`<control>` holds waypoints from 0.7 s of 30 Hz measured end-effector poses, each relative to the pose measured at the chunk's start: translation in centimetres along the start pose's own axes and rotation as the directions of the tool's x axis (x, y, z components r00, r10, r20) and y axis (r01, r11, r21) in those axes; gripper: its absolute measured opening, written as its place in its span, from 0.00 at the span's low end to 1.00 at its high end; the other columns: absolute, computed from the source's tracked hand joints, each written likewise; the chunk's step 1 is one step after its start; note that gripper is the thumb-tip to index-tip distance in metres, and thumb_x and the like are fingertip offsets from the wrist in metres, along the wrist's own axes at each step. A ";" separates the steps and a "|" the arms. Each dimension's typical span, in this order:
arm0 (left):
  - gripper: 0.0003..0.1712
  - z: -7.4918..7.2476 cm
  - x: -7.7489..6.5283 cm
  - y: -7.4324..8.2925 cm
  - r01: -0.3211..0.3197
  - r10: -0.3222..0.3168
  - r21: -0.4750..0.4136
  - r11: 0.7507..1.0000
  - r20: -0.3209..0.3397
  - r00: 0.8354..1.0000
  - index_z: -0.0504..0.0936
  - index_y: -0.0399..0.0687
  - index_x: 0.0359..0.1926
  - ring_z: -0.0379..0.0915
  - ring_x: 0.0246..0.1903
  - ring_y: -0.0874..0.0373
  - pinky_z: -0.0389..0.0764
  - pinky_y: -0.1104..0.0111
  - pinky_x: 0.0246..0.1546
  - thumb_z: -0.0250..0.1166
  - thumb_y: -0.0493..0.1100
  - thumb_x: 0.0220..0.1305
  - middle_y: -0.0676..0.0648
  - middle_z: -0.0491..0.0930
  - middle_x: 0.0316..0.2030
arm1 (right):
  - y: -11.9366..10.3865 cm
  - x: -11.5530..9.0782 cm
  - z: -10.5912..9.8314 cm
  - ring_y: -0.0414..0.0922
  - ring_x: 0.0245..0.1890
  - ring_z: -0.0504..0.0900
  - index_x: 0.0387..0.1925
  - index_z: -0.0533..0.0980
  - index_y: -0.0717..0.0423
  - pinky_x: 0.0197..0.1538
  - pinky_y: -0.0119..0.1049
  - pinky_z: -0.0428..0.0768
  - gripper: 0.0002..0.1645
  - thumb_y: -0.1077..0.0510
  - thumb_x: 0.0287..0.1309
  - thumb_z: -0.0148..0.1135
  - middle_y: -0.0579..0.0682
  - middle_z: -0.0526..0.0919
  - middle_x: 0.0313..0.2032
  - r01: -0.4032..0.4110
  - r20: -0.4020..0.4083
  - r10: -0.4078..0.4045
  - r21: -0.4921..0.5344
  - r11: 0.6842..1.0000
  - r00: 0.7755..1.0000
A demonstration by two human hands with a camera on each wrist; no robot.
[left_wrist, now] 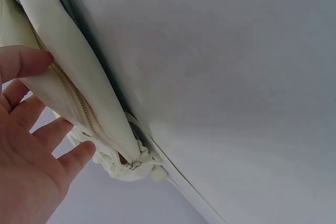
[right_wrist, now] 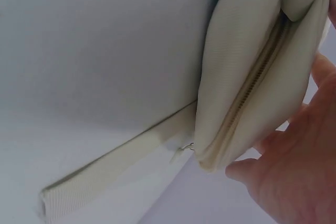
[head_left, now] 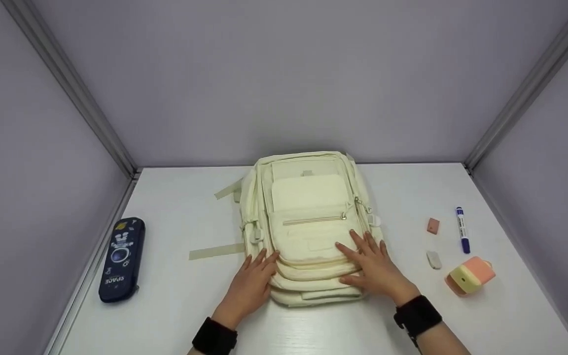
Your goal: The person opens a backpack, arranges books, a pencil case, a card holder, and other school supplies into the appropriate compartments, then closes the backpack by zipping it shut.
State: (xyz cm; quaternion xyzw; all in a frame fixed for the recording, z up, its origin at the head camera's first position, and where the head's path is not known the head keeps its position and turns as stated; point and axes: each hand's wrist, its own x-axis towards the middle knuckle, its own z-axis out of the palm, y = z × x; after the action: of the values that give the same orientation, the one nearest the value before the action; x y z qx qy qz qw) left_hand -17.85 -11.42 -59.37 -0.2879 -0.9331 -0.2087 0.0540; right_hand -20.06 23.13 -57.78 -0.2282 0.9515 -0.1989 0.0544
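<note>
A cream backpack (head_left: pixel 308 197) lies front up on the white table, its top toward the back wall. My left hand (head_left: pixel 252 286) rests at its lower left edge, fingers extended onto the fabric. On the lower right front lies my right hand (head_left: pixel 378 268), its fingers spread. Neither hand grips anything. The left wrist view shows fingers against the bag's side by a zipper (left_wrist: pixel 81 103). Another zipper (right_wrist: pixel 252 80) runs along the bag in the right wrist view, with a loose strap (right_wrist: pixel 121 158) beyond it; some fingers there are hidden behind the fabric.
A navy pencil case (head_left: pixel 122 259) lies at the left. On the right are a pink eraser (head_left: pixel 433 226), a whitish eraser (head_left: pixel 433 260), a blue-and-white marker (head_left: pixel 462 229) and a pink-and-yellow block-shaped item (head_left: pixel 470 276). Two straps stick out left of the bag. Walls (head_left: pixel 294 84) enclose the table.
</note>
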 end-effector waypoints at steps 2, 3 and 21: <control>0.17 -0.2 0.1 -0.4 0.018 -0.018 -0.090 0.996 -0.005 1.000 0.76 0.50 0.41 0.57 0.69 0.43 0.58 0.43 0.64 0.59 0.26 0.55 0.45 0.67 0.68 | 0.1 0.0 0.2 0.66 0.73 0.39 0.75 0.58 0.36 0.66 0.70 0.40 0.49 0.28 0.55 0.60 0.56 0.43 0.76 0.006 -0.016 -0.006 -0.008 1.000 1.000; 0.17 -0.3 0.2 -0.6 0.021 -0.025 -0.132 0.991 -0.026 0.999 0.77 0.49 0.39 0.60 0.68 0.44 0.60 0.45 0.64 0.58 0.25 0.52 0.45 0.69 0.66 | 0.1 0.0 0.3 0.66 0.73 0.40 0.75 0.58 0.37 0.66 0.70 0.42 0.49 0.28 0.55 0.60 0.56 0.44 0.76 0.008 -0.020 -0.008 -0.010 1.000 1.000; 0.35 -2.0 6.2 -5.8 0.564 -0.560 -0.206 0.800 0.080 0.824 0.54 0.31 0.73 0.56 0.68 0.37 0.40 0.35 0.65 0.50 0.25 0.66 0.30 0.62 0.67 | 0.5 0.5 0.1 0.68 0.72 0.41 0.74 0.59 0.37 0.63 0.73 0.46 0.50 0.27 0.54 0.61 0.57 0.44 0.76 0.009 0.014 -0.010 0.044 0.999 1.000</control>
State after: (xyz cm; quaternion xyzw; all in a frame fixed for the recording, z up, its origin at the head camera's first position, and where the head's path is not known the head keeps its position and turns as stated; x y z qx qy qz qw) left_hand -26.24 -13.38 -58.23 -0.0043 -0.9477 -0.3152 -0.0495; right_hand -20.64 23.26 -58.06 -0.2328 0.9454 -0.2186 0.0650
